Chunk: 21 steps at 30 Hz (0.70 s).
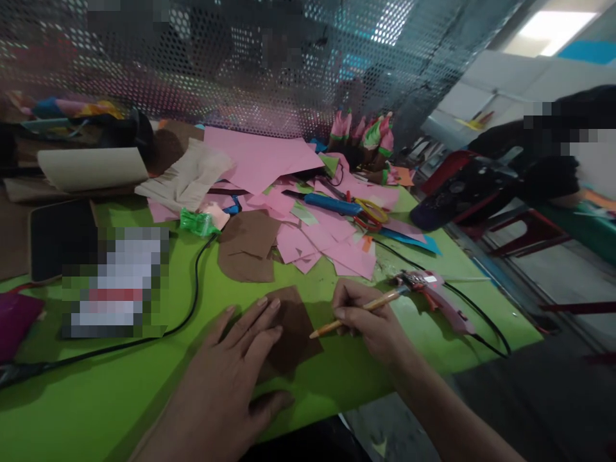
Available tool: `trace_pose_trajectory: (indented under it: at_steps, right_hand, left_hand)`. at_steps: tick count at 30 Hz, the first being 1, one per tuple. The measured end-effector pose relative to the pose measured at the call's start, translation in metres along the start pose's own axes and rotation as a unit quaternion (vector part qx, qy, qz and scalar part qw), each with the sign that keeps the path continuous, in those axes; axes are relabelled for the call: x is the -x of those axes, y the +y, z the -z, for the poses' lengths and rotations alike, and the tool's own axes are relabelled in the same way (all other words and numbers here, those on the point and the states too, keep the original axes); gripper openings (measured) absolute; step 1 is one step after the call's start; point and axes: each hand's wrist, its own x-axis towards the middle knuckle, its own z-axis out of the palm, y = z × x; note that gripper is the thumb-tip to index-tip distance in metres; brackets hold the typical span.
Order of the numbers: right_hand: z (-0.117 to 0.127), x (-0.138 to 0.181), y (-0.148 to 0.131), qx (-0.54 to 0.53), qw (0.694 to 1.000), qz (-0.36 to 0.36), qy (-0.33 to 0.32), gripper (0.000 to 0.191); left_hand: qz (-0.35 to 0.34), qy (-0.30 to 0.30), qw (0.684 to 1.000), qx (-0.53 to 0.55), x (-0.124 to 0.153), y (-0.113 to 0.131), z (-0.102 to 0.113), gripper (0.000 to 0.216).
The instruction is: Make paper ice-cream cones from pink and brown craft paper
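Observation:
Under the spread fingers of my left hand [235,372] lies a dark brown piece of paper or felt [293,327], pressed flat on the green tabletop [192,385]. My right hand [368,317] is closed round a pencil [359,311], whose tip points left at the brown piece's right edge. Whether the tip touches it I cannot tell. Just beyond the right hand rests a pink glue gun [440,298] with a black cord. Farther back, more brown cut pieces [248,244] lie beside a heap of pink pieces [327,234].
Scissors [370,212] and a blue cutter knife [330,203] lie on the pink scraps. A phone [120,276], its screen blurred, and a black cable [195,282] are at left. Pink-and-green craft flowers [375,131] stand by the perforated metal screen [269,77]. A person [539,160] sits at far right.

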Motion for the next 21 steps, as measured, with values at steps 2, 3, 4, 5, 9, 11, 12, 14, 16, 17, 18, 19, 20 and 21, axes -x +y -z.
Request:
trace_pose_trajectory:
  at_steps: [2, 3, 4, 5, 9, 11, 12, 14, 16, 17, 18, 19, 20, 21]
  right_hand:
    - [-0.0004, 0.0001, -0.0013, -0.008, 1.000, -0.004, -0.006, 0.011]
    - [-0.0003, 0.0001, -0.0017, -0.010, 1.000, -0.006, -0.009, 0.010]
    - [-0.0001, 0.0003, -0.0020, -0.011, 1.000, -0.008, -0.013, 0.010]
    - [0.0003, 0.0005, -0.0020, -0.011, 1.000, -0.010, -0.019, 0.010]
    - [0.0017, 0.0021, -0.0016, -0.007, 0.999, -0.012, -0.039, 0.008]
    - [0.0017, 0.0026, -0.0017, -0.005, 0.999, -0.013, -0.040, 0.009]
    - [0.0016, 0.0026, -0.0019, -0.004, 0.999, -0.014, -0.040, 0.009]
    - [0.0014, 0.0026, -0.0022, -0.005, 0.999, -0.015, -0.042, 0.008]
    - [0.0017, 0.0025, -0.0021, -0.008, 0.999, -0.014, -0.048, 0.008]
    - [0.0020, 0.0026, -0.0019, -0.009, 0.999, -0.012, -0.051, 0.007]
    - [0.0024, 0.0027, -0.0015, -0.011, 0.998, -0.010, -0.053, 0.008]
    - [0.0028, 0.0027, -0.0011, -0.012, 0.998, -0.009, -0.055, 0.008]
    - [0.0031, 0.0026, -0.0005, -0.014, 0.998, -0.009, -0.057, 0.008]
    - [0.0033, 0.0023, 0.0003, -0.020, 0.998, -0.007, -0.057, 0.008]
  left_hand:
    - [0.003, 0.000, 1.000, 0.004, -0.0002, 0.0007, 0.0007, 0.054]
    - [0.005, 0.001, 1.000, 0.005, -0.0002, 0.0010, 0.0009, 0.053]
    - [0.006, 0.001, 1.000, 0.005, -0.0003, 0.0012, 0.0010, 0.054]
    - [0.006, 0.001, 1.000, 0.004, -0.0003, 0.0012, 0.0010, 0.054]
    - [0.004, 0.001, 1.000, -0.003, -0.0006, 0.0000, -0.0001, 0.056]
    - [0.004, 0.001, 1.000, -0.004, -0.0009, -0.0007, -0.0008, 0.055]
    - [0.005, 0.002, 1.000, -0.004, -0.0011, -0.0009, -0.0010, 0.055]
    - [0.006, 0.002, 1.000, -0.003, -0.0012, -0.0007, -0.0010, 0.055]
    - [0.005, 0.000, 1.000, -0.001, -0.0010, -0.0001, -0.0005, 0.054]
    - [0.005, -0.002, 1.000, -0.002, -0.0007, 0.0003, -0.0001, 0.054]
    - [0.004, -0.003, 1.000, -0.003, -0.0004, 0.0005, 0.0001, 0.053]
    - [0.003, -0.004, 1.000, -0.004, -0.0001, 0.0006, 0.0003, 0.053]
    - [0.002, -0.004, 1.000, -0.007, 0.0001, 0.0005, 0.0003, 0.053]
    - [0.001, -0.004, 1.000, -0.010, 0.0003, 0.0001, 0.0002, 0.053]
